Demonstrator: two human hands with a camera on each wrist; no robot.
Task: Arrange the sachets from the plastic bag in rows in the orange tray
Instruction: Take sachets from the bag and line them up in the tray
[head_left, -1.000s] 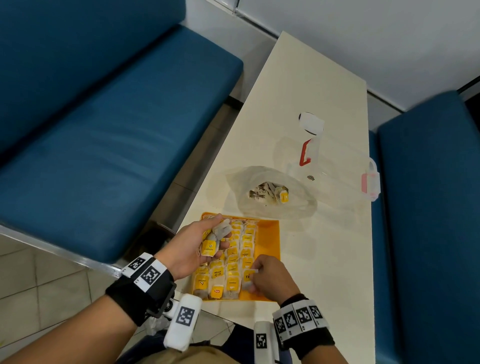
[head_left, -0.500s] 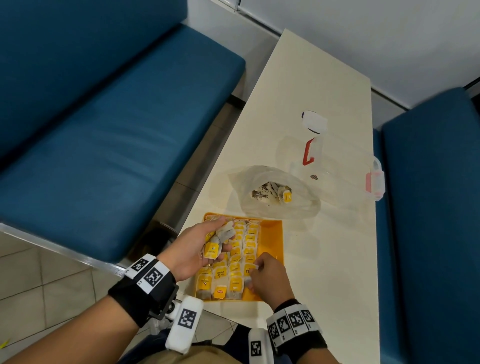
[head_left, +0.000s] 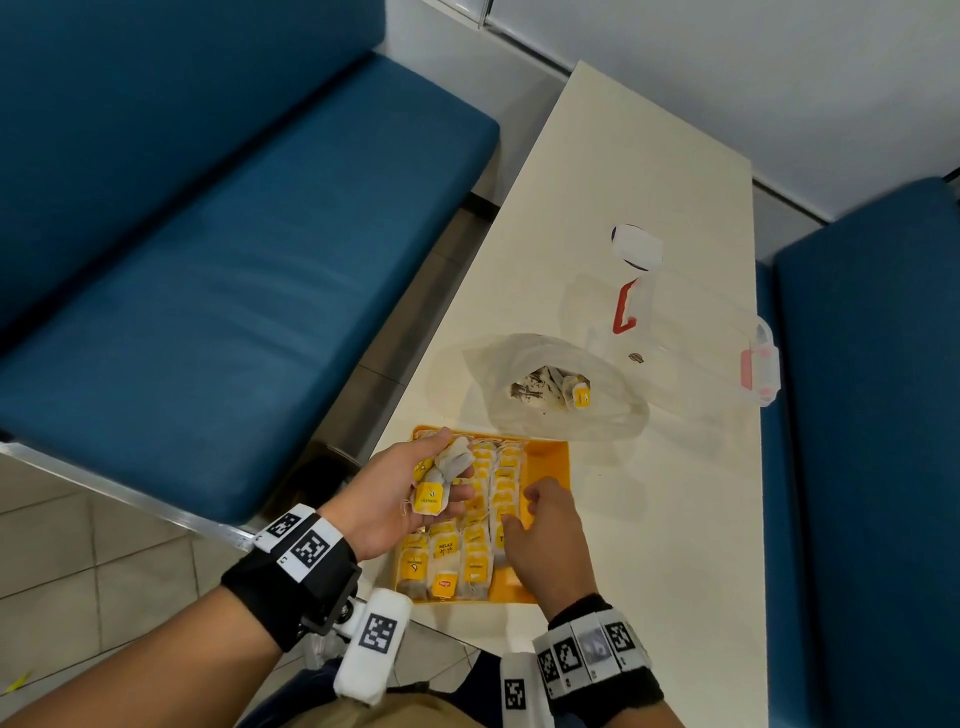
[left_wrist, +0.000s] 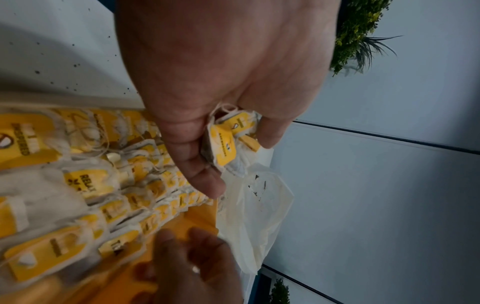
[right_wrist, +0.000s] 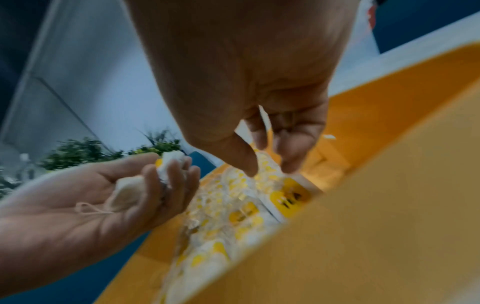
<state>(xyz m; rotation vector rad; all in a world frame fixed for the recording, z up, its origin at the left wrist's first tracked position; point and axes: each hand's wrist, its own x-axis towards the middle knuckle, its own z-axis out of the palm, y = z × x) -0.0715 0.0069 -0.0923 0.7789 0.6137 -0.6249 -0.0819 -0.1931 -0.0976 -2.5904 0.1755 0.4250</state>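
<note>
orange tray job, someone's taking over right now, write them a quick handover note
Left hand: holds a small bunch of sachets above the orange tray.
Right hand: fingers down at the rightmost row, nothing clearly gripped.
Done: about three rows of sachets laid in the tray.
Left: the tray's right strip is bare; place the held bunch, then the few sachets in the plastic bag behind the tray.

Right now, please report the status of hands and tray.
Left hand holds loose sachets. Right hand empty, fingers over rows in orange plastic tray. Nothing in the way.
</note>
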